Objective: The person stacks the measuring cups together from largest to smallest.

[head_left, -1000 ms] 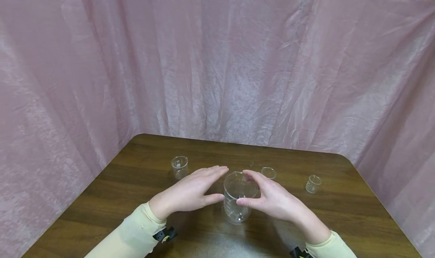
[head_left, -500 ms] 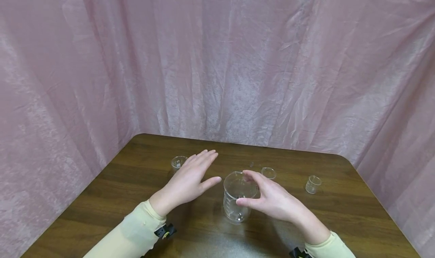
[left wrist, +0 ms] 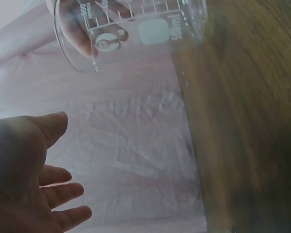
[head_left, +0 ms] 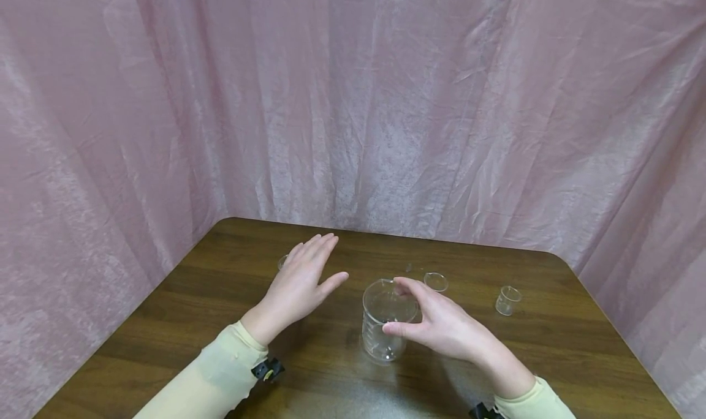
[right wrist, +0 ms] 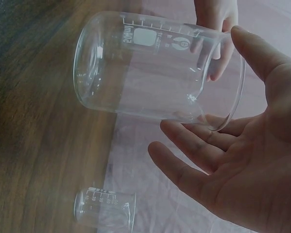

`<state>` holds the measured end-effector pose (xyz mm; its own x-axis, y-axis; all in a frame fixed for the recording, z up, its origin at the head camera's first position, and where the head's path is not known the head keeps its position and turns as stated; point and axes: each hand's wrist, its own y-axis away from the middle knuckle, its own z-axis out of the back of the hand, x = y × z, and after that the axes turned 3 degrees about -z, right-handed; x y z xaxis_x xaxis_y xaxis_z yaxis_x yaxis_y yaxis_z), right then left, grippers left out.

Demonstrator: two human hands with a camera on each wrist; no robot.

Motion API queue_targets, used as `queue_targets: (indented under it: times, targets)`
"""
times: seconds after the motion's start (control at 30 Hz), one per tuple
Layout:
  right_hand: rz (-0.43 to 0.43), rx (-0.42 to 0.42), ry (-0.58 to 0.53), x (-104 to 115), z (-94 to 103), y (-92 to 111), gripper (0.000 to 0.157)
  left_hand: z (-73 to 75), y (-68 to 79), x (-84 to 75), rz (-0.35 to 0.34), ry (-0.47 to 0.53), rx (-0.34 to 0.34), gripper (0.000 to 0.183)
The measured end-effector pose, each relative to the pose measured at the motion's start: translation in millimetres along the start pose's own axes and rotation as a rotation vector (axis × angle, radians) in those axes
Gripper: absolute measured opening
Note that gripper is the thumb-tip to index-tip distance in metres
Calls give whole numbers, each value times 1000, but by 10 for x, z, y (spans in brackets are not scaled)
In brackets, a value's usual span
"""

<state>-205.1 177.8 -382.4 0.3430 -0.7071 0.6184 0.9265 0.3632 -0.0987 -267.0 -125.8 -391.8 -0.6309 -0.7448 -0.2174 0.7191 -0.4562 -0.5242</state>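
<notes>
A large clear glass beaker (head_left: 379, 340) with white graduations stands upright near the middle of the wooden table. My right hand (head_left: 448, 326) holds it near the rim, thumb on the near side and fingers round the right side. In the right wrist view the thumb is at the rim of the beaker (right wrist: 145, 73) and the fingertips lie along its wall. To the left, my left hand (head_left: 295, 285) is raised over the table with fingers straight and thumb spread, holding nothing. It covers most of a smaller beaker (head_left: 282, 262), leaving only part of the rim in view.
Behind the large beaker stands another small beaker (head_left: 436, 281), partly hidden by the right hand. A smaller beaker (head_left: 507, 301) stands on the table's right side. Faint clear glass (head_left: 409, 266) shows farther back. A pink curtain (head_left: 364, 100) surrounds the table (head_left: 182, 309).
My left hand has moved from beside the large beaker's rim leftward and away, now overlapping the left small beaker. The right hand and the large beaker have stayed in place.
</notes>
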Motion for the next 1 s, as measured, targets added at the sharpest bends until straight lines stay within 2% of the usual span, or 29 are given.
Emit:
queue_targets:
  times: [0.4, 0.67, 1.0]
  targets:
    - [-1, 4, -14, 18, -11, 5, 92, -30, -1, 150, 73, -52, -8, 76]
    - [8, 6, -8, 25, -20, 12, 93, -58, 13, 268, 134, -63, 14, 78]
    - [12, -4, 1, 23, -30, 13, 92, -67, -13, 422, 170, -73, 10, 80]
